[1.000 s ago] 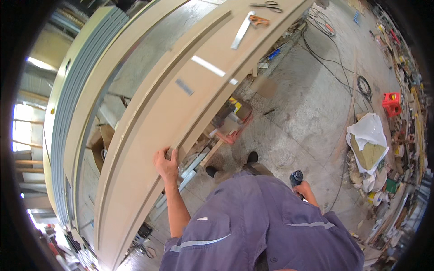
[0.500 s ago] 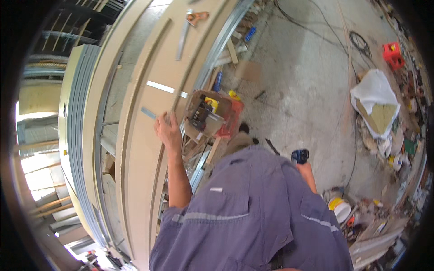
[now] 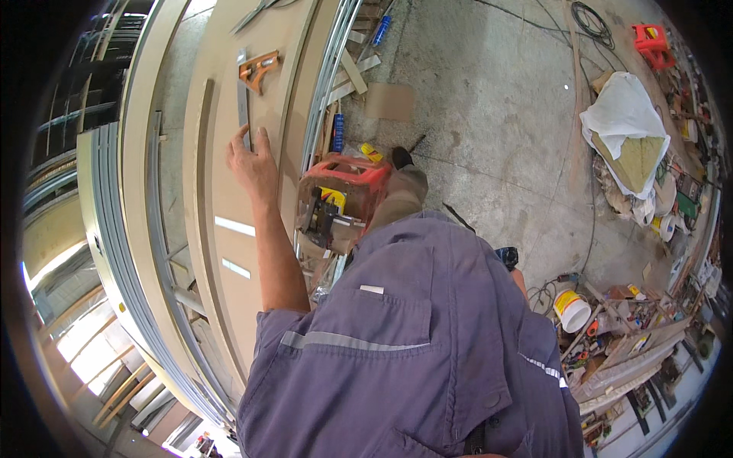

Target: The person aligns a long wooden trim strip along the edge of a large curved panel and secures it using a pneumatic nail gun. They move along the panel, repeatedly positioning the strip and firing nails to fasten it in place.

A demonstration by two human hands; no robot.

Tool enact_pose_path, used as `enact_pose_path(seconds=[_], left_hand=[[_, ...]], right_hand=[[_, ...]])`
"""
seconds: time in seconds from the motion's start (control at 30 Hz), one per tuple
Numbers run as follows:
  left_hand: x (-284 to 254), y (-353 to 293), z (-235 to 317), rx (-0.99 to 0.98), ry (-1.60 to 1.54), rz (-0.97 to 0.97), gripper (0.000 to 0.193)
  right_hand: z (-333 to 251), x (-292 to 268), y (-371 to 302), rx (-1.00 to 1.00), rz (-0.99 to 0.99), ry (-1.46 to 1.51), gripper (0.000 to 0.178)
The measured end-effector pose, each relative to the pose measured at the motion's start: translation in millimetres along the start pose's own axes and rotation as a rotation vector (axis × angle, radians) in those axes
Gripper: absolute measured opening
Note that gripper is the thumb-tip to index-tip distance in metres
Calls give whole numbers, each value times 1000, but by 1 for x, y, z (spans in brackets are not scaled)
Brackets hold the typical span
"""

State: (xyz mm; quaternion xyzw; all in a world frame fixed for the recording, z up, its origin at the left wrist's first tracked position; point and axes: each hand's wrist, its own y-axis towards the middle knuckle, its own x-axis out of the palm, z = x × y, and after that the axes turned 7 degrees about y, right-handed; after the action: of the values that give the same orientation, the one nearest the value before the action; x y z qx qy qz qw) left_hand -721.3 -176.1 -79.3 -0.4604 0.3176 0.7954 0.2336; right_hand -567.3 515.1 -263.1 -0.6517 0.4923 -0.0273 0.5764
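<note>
Left hand (image 3: 250, 164) low over a long beige panel (image 3: 221, 175), index finger and thumb parted around the near end of a square (image 3: 243, 95); impossible to tell whether touching it. Orange handle just ahead of those fingertips, metal blade with its long axis pointing back toward the palm and running roughly along the panel. Right hand (image 3: 519, 281) far to the right of the square and nearer the body, apparently wrapped round a dark blue power tool (image 3: 507, 256), grip mostly hidden by the shirt (image 3: 382, 336). Left hand plainly the nearer one.

Farthest left of the square, a stack of grey-edged panels (image 3: 118, 221); then a narrower beige board (image 3: 135, 153). Nearer the body than the square, two pale strips (image 3: 234, 226) flat on the panel; beyond it, dark scissors (image 3: 250, 17). Just right of the square, the panel's raised edge, then metal rails (image 3: 330, 76). Standing between square and right hand: a red box (image 3: 370, 179) and a bent leg (image 3: 401, 195). Farther right of the square, a white bucket (image 3: 574, 313), a white sack (image 3: 622, 107) and a red crate (image 3: 653, 57).
</note>
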Motion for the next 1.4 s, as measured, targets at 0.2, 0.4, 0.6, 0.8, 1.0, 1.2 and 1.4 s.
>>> enact_pose_path(seconds=[0.2, 0.4, 0.6, 0.8, 1.0, 1.2, 1.4], left_hand=[[53, 57, 14, 66, 66, -28, 38], [68, 66, 32, 10, 58, -2, 35], [64, 65, 42, -108, 16, 31, 32], [47, 27, 92, -220, -7, 165, 18], [110, -124, 169, -547, -274, -537, 19], [209, -213, 176, -769, -365, -927, 30], [317, -245, 136, -976, -494, -1032, 29]], right_hand=[[-153, -35, -6, 175, 72, 407, 26], [-220, -57, 70, 221, -7, 585, 21], [-284, -101, 154, 54, -83, 348, 19], [-320, -148, 241, 39, -196, 134, 23], [-341, -182, 341, -53, -304, -66, 25], [-351, -211, 407, -202, -265, -310, 25], [-320, -200, 434, -123, -241, -185, 23]])
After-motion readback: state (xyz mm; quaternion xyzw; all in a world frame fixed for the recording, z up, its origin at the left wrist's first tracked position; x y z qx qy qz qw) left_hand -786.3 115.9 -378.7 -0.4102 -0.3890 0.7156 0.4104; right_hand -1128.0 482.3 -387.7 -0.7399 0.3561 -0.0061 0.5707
